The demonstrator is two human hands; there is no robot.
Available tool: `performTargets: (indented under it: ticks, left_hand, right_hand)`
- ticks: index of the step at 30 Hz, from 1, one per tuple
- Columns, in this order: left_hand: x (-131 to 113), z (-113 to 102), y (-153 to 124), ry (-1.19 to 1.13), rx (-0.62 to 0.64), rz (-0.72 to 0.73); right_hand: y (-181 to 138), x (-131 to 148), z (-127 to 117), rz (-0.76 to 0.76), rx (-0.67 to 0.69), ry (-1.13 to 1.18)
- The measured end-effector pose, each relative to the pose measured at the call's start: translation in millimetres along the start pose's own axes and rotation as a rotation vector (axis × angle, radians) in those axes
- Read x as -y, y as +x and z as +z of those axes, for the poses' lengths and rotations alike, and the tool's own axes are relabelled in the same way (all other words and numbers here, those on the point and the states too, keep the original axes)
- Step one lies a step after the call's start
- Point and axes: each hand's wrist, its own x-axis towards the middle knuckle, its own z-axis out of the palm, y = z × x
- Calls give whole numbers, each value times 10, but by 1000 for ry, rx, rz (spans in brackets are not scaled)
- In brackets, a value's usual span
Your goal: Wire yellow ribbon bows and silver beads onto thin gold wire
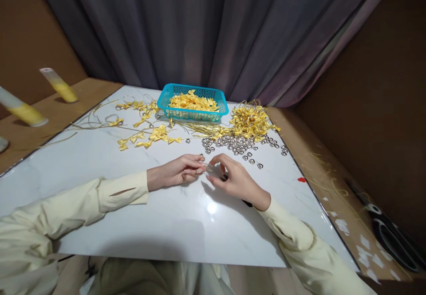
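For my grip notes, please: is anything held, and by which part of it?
A small, thin, pale loop shows between the left hand and right hand, possibly pinched by the left; which part is held cannot be told.

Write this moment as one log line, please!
Left hand: bunched, hold unclear; Right hand: beside it, open pinch; Between them: something tiny; Beyond: silver pieces; Farther back: turquoise basket holding yellow bows

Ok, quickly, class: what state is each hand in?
Left hand: fingers closed, seemingly pinching a tiny, unidentifiable item.
Right hand: thumb and index parted; cannot tell whether holding the dark object.
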Motion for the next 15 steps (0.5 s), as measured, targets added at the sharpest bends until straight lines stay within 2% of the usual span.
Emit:
performTargets:
  ticks: [8, 15]
  left_hand:
    - [17, 27, -23, 37, 44, 34]
    - [-44, 8, -4, -69, -46, 44]
  right_hand:
    - [-15, -14, 101, -144, 6, 5]
    - [-4, -72, 17, -96, -5, 86]
